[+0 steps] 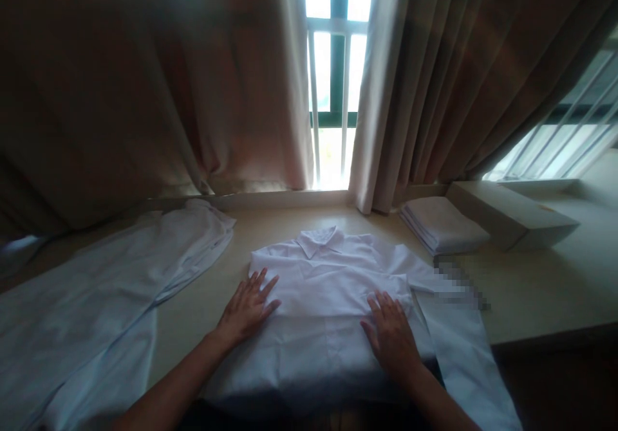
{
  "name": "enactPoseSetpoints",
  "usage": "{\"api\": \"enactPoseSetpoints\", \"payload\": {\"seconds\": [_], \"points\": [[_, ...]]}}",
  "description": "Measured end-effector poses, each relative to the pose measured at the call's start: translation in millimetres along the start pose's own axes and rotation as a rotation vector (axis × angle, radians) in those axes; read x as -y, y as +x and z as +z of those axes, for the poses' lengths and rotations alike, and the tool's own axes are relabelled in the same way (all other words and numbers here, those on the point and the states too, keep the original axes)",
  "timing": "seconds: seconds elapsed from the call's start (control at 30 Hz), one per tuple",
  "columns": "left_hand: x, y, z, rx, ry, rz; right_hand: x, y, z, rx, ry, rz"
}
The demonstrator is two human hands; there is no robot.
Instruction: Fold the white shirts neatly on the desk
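Note:
A white collared shirt (328, 270) lies spread on the pale table (531, 289), collar toward the window. My left hand (248, 309) rests flat on the shirt's left side with fingers spread apart. Flat on the right side of the shirt's body lies my right hand (392, 334), fingers stretched out. One long sleeve (463, 347) runs off to the right and hangs over the table's front edge. Neither hand grips anything.
Another white garment (111, 289) lies unfolded across the table's left side. A stack of folded white cloth (441, 225) and a long flat box (512, 212) sit at the back right. Brown curtains (159, 83) hang behind, parted at a barred window (335, 77).

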State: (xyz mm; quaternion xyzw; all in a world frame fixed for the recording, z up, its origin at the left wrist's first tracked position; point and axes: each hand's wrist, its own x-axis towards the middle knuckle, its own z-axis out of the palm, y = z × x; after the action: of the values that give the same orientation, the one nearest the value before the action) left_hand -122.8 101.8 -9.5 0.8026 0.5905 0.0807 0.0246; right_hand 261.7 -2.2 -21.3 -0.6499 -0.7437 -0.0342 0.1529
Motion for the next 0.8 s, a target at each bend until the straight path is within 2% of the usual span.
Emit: {"api": "enactPoseSetpoints", "payload": {"seconds": [0.1,0.3,0.37,0.43,0.5,0.57,0.7,0.8], "points": [[7,-7,14.4,0.072,0.052,-0.107,-2,-5,1,-0.008,-0.005,0.065],[16,-13,21.0,-0.023,0.091,-0.078,-50,30,-11,-0.121,-0.02,0.384],[15,-14,19.8,-0.04,0.095,-0.087,-68,46,-14,-0.095,-0.02,0.479],[13,-14,19.6,-0.049,0.096,-0.099,-82,60,-15,-0.007,0.029,0.541],[13,-14,21.0,-0.06,0.1,-0.109,-90,71,-16,0.1,0.108,0.548],[14,-14,23.1,-0.077,0.105,-0.113,-92,79,-19,0.149,0.168,0.516],[21,-9,21.2,-0.085,0.076,-0.116,-80,90,-33,0.08,0.251,0.477],[23,5,9.8,-0.115,0.047,-0.132,-63,99,-47,0.033,0.249,0.43]]}}
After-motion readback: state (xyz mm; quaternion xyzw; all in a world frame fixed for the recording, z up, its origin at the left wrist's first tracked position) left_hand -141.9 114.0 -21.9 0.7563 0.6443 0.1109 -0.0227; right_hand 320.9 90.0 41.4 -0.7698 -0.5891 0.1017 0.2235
